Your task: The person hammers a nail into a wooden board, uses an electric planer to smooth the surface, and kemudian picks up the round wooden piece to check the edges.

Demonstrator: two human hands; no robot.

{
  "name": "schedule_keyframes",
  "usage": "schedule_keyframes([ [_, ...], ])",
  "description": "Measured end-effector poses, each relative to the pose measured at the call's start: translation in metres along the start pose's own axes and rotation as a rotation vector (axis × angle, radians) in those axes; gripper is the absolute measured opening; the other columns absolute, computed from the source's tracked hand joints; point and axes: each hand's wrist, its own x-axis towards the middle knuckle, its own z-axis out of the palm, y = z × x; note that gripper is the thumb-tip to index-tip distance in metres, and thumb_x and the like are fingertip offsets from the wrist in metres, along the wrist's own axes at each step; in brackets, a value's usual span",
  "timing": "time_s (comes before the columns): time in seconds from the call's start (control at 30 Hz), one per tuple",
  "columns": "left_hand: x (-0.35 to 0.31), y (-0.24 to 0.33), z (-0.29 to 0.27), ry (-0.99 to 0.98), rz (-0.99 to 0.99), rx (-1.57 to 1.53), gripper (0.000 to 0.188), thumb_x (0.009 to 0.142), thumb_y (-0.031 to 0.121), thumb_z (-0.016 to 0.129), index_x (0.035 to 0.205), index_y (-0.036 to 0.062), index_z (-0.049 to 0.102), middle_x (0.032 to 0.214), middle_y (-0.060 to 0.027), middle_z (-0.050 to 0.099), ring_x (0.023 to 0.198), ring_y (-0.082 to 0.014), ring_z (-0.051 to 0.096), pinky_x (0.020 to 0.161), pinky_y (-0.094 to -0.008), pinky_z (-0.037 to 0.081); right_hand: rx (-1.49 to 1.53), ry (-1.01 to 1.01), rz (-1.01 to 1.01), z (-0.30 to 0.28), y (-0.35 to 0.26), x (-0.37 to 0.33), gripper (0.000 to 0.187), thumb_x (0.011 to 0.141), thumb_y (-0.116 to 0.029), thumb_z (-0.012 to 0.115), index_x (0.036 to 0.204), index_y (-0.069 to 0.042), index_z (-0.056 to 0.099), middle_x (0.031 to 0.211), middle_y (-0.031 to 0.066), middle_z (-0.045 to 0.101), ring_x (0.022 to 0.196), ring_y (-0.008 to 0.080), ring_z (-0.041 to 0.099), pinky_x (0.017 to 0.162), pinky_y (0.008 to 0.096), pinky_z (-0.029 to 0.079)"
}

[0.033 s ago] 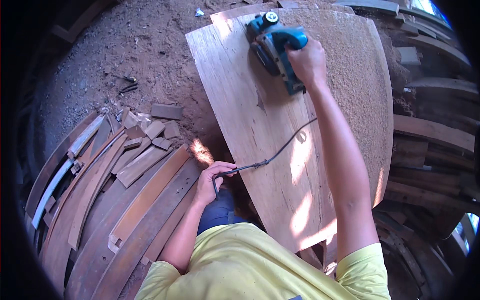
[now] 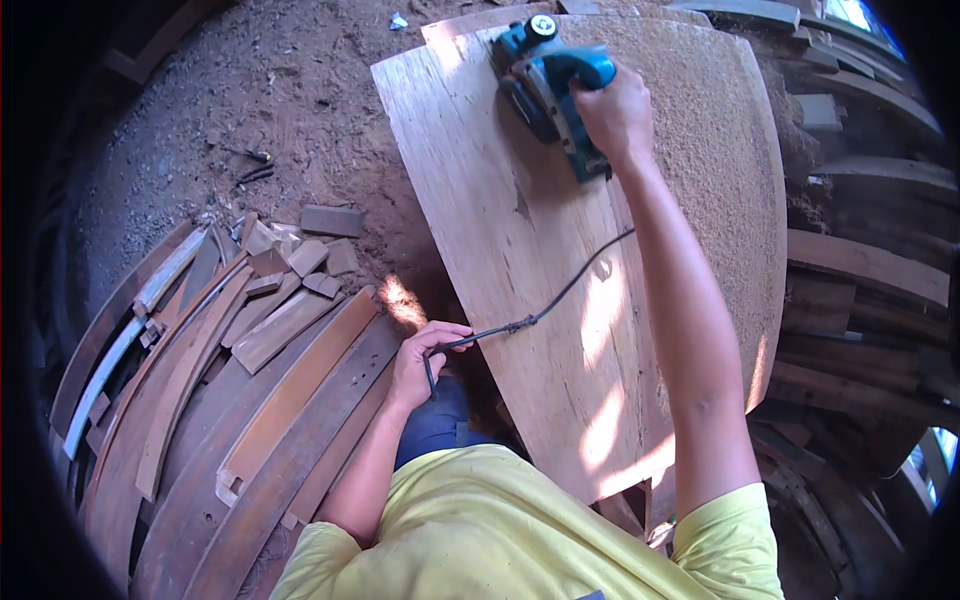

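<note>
A teal electric hand planer (image 2: 556, 98) rests on the far part of a broad pale wooden board (image 2: 480, 215). My right hand (image 2: 617, 115) is closed round the planer's rear handle, arm stretched forward. From under my right forearm the planer's dark power cord (image 2: 565, 296) runs back across the board, with a taped or knotted lump midway. My left hand (image 2: 425, 360) grips that cord just off the board's left edge, the cord bending down past the fingers. The planer's underside is hidden against the wood.
Sawdust and shavings (image 2: 715, 170) cover the board's right side. Stacked planks (image 2: 865, 265) lie to the right. At the left are long boards (image 2: 300, 400) and a heap of wood offcuts (image 2: 300, 265). Pliers-like tools (image 2: 258, 170) lie on the dirt floor (image 2: 300, 100).
The planer and my right hand have shifted very slightly farther away along the board. My left hand stays in place on the cord.
</note>
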Motion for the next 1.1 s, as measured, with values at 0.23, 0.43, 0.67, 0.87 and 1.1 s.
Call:
schedule_keyframes([
  [0.23,-0.003,-0.001,-0.001,0.057,0.056,-0.049,0.058,0.071,-0.021,0.038,0.112,-0.0026,0.075,0.131,-0.0141,0.074,0.124,-0.025,0.069,0.115,-0.0385,0.05,0.025,0.046,-0.034,0.037,-0.021,0.085,0.036,0.086,-0.028,0.079,0.107,0.001,0.081,0.099,0.0268,0.08,0.093,0.0391,0.08,0.083,0.0488,0.063],
  [0.43,-0.018,0.001,0.007,0.116,0.093,-0.016,0.056,0.077,-0.025,0.042,0.116,0.0,0.074,0.128,-0.013,0.074,0.125,-0.0228,0.069,0.113,-0.0356,0.05,0.074,0.045,0.014,0.053,-0.065,0.146,0.039,0.083,-0.026,0.077,0.108,0.003,0.08,0.098,0.0301,0.079,0.094,0.0405,0.081,0.082,0.0503,0.063],
  [0.67,-0.047,0.002,-0.003,0.228,0.206,0.063,0.048,0.082,-0.021,0.048,0.113,0.0005,0.078,0.124,-0.013,0.075,0.118,-0.0248,0.072,0.107,-0.0343,0.054,0.195,0.033,-0.082,0.042,-0.039,0.116,0.032,0.085,-0.028,0.081,0.107,-0.006,0.083,0.095,0.0232,0.081,0.093,0.0383,0.082,0.082,0.0499,0.063],
  [0.87,-0.095,-0.005,-0.015,0.285,0.183,0.189,0.036,0.086,-0.019,0.054,0.101,-0.001,0.081,0.117,-0.0138,0.076,0.11,-0.0231,0.073,0.099,-0.0353,0.057,0.295,0.008,-0.068,-0.064,0.073,-0.125,0.034,0.085,-0.03,0.083,0.112,-0.009,0.082,0.101,0.0225,0.079,0.093,0.0426,0.078,0.084,0.049,0.06],
  [1.1,-0.128,-0.015,0.09,-0.227,0.165,0.524,0.046,0.076,-0.02,0.057,0.107,0.0031,0.083,0.124,-0.0149,0.075,0.111,-0.0275,0.074,0.096,-0.0363,0.058,0.153,-0.04,0.332,-0.208,0.23,-0.45,0.053,0.085,-0.026,0.084,0.136,-0.017,0.076,0.106,0.021,0.08,0.099,0.0406,0.078,0.09,0.0469,0.061],
])
